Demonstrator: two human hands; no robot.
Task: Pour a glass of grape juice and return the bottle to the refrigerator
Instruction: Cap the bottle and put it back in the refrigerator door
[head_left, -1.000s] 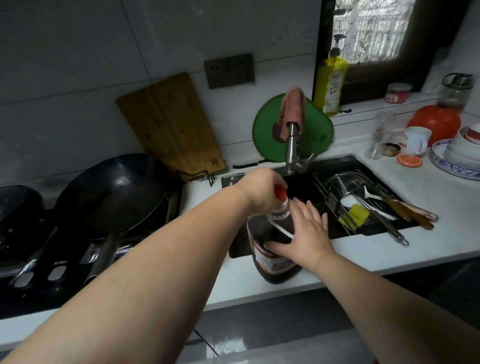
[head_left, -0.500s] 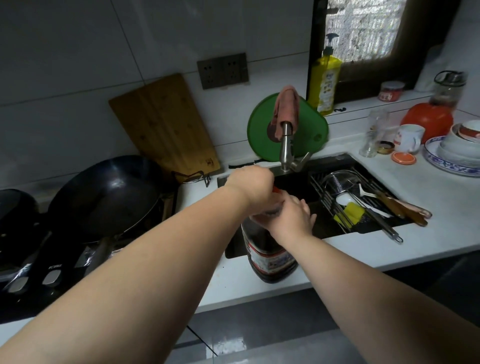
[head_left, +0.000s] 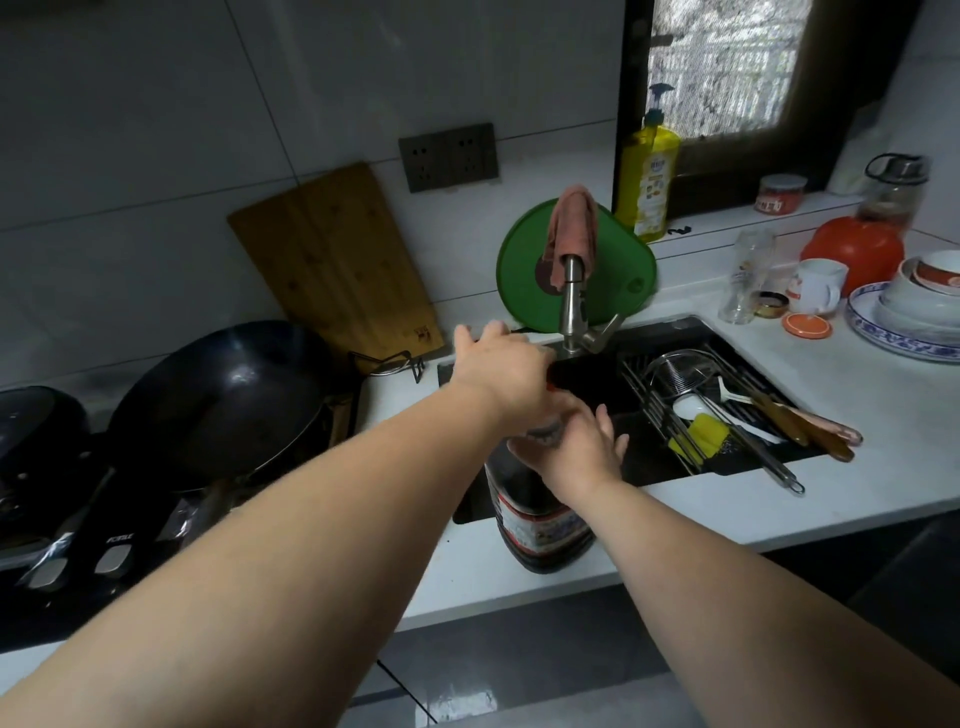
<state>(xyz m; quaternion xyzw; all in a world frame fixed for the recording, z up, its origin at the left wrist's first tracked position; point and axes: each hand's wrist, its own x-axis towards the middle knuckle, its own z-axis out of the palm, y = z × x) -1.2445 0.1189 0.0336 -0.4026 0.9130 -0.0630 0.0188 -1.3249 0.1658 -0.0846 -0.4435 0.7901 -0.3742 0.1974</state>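
A large dark grape juice bottle (head_left: 540, 525) with a red and white label stands on the white counter's front edge, just before the sink. My left hand (head_left: 506, 374) covers its top and grips the red cap, of which only a sliver shows. Just below, my right hand (head_left: 576, 449) clasps the bottle's neck and shoulder, thumb wrapped round and fingers loosely spread. An empty clear glass (head_left: 743, 283) stands on the counter at the back right, well away from both hands.
The black sink (head_left: 587, 384) holds a wire rack (head_left: 675, 400) with utensils and a tap (head_left: 574, 306) draped with a cloth. A wok (head_left: 223, 400) sits on the stove at left. A white mug (head_left: 815, 286), bowls and a blue-rimmed plate (head_left: 883, 338) crowd the right counter.
My right hand has slid up from the bottle's label to its neck. My left hand has stayed on the cap and turned, its thumb now pointing away.
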